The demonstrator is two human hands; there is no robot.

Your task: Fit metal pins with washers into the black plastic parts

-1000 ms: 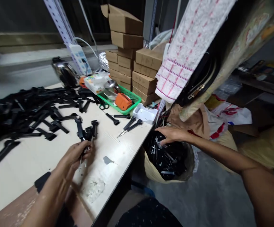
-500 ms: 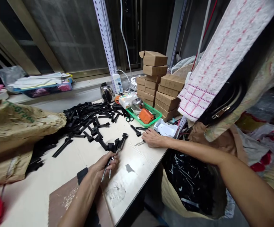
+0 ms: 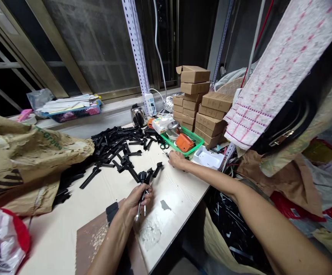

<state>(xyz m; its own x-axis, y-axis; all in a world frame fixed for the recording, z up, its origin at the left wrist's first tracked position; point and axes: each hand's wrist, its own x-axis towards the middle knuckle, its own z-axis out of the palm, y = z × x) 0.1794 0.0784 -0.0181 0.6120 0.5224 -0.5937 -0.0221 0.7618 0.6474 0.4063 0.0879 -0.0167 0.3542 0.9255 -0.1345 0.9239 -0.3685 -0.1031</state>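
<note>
My left hand is closed around several black parts with thin metal rods sticking out below the fingers. Farther forward, my right hand reaches over the table near the green basket; its fingers are curled down on a black piece, mostly hidden beneath them. Whether it grips that piece is unclear. A large pile of black parts spreads over the white table. Green-handled scissors lie by the basket.
Cardboard boxes are stacked behind the basket, beside a white tray. A towel hangs at the right. A sack lies left; an open bag of dark parts stands below the table's right edge.
The camera view has turned left. My right hand has moved slightly forward and left over the black piece by the scissors. My left hand still holds the black parts and rods.
</note>
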